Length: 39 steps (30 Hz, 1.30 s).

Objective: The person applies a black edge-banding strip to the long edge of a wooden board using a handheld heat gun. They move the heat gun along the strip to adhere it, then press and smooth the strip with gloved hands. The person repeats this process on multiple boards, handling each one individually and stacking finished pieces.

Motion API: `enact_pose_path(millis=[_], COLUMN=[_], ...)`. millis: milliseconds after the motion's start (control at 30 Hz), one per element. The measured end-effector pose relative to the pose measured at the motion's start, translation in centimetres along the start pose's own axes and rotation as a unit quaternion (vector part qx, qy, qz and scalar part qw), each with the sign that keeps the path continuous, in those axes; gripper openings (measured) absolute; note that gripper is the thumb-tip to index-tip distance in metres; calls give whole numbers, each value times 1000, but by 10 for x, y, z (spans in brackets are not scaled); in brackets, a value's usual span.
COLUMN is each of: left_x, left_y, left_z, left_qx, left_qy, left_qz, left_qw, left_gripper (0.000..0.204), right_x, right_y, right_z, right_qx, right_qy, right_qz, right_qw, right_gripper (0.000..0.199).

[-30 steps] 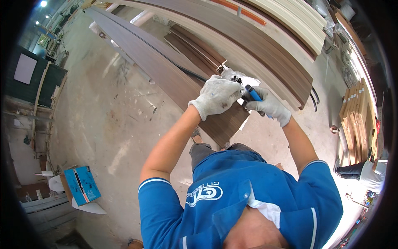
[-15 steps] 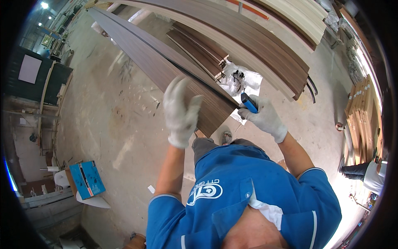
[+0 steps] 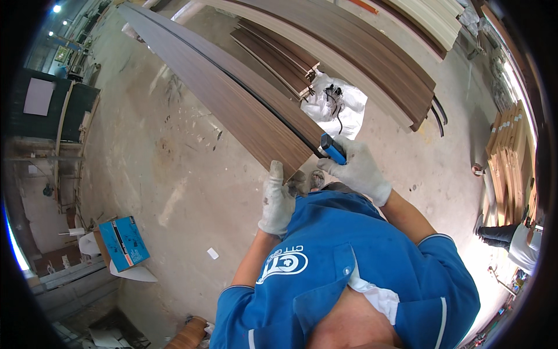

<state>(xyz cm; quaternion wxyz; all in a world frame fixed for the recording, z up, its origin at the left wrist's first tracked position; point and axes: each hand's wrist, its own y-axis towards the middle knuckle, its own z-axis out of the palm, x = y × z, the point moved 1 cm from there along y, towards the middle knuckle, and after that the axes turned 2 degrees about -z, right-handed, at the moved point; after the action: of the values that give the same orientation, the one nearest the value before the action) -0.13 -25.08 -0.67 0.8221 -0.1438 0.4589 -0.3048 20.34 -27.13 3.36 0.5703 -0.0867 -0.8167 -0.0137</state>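
A long dark brown wood-grain panel (image 3: 232, 99) runs from the upper left down to my body. My left hand (image 3: 278, 200), in a white glove, sits at the panel's near end with its fingers hanging loosely apart and nothing in them. My right hand (image 3: 356, 168), also gloved, grips a blue and black tool (image 3: 333, 148) pressed against the panel's right edge near the corner. A thin black strip (image 3: 273, 110) runs along that edge.
More brown panels (image 3: 360, 58) lie stacked on the concrete floor beyond, with a white plastic bag (image 3: 337, 102) between them. A blue cardboard box (image 3: 123, 243) rests at the lower left. Light wooden boards (image 3: 511, 157) lean at the right, near another person (image 3: 520, 241).
My left hand has dropped from raised above the panel to its near end. My right hand with the blue tool has stayed at the panel's right edge.
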Motion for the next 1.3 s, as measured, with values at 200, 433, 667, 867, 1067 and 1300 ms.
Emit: enact_pose_path(millis=[200, 433, 667, 867, 1067, 1300], left_x=[1, -4, -5, -1, -3, -18], left_y=[2, 2, 11, 17, 19, 11], left_z=[4, 6, 26, 15, -11, -11], left_qx=[-7, 88, 201, 184, 154, 173], left_qy=[45, -12, -141, -204, -116, -66], left_qz=[18, -2, -15, -19, -39, -21], left_qw=[999, 996, 969, 961, 980, 983], left_gripper=[64, 90, 121, 118, 105, 102], right_x=[-1, -3, -14, 25, 68, 91], right_y=[-3, -28, -36, -18, 79, 243], right_z=[2, 20, 24, -5, -10, 61], right_qx=[20, -46, -71, 95, -28, 25], right_qy=[33, -126, -191, -170, -156, -325], right_qz=[-10, -167, -299, -246, -236, -151], right_qw=[999, 977, 932, 949, 959, 933], right_gripper=[29, 24, 29, 34, 39, 37])
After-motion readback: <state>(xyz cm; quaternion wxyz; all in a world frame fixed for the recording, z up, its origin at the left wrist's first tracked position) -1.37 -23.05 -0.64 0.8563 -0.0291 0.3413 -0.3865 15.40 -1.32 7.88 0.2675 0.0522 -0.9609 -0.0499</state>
